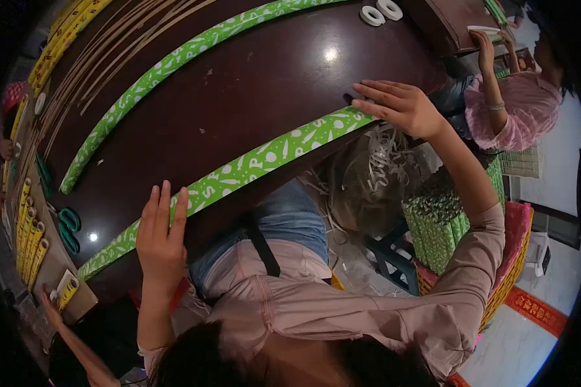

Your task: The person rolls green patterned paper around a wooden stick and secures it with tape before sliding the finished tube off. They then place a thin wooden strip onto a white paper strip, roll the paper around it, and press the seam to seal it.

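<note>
A long green roll of wrapping paper (268,157) with white letters and shapes lies along the near edge of the dark table. My left hand (163,222) rests on its left part, fingers stretched out and slightly apart. Over the roll's right end lies my right hand (397,106), its fingers extended flat and partly hiding that end. Neither hand is wrapped round the roll. Farther back on the table, a second green roll (174,61) of the same print lies apart from both hands.
Green-handled scissors (69,230) and thin wooden strips (119,39) lie at the left. Two white tape rolls (372,15) sit at the back. Yellow rolls (32,238) stand left; a basket (426,282) of green rolls stands right. Co-workers sit on both sides.
</note>
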`<control>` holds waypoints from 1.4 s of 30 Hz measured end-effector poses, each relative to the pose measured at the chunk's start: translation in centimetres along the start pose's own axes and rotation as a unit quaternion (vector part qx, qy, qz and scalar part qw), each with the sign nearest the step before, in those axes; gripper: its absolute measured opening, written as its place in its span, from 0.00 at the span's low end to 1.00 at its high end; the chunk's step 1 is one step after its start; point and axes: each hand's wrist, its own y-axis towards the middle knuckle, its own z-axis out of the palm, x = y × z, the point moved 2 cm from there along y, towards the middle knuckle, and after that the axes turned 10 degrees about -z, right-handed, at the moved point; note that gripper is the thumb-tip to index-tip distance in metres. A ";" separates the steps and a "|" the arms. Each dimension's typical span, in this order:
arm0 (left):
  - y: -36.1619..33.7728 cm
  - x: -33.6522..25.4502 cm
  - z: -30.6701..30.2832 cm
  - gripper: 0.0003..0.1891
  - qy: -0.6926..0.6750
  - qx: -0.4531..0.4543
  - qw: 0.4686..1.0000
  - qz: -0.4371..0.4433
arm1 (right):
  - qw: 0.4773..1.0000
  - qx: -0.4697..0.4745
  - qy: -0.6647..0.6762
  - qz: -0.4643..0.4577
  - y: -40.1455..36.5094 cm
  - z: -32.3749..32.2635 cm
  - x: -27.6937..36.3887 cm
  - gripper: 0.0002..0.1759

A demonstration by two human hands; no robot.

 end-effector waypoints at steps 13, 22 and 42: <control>0.2 0.0 0.8 0.22 0.032 -0.025 0.999 0.035 | 0.984 0.043 0.153 -0.076 -0.2 0.7 -1.0 0.40; 0.4 0.2 0.9 0.24 0.019 -0.020 0.999 0.038 | 0.985 0.070 0.105 -0.119 -1.0 1.5 -1.7 0.43; 1.2 0.1 -0.1 0.26 -0.011 0.012 0.999 0.032 | 0.984 0.086 0.117 -0.104 8.2 1.6 3.4 0.38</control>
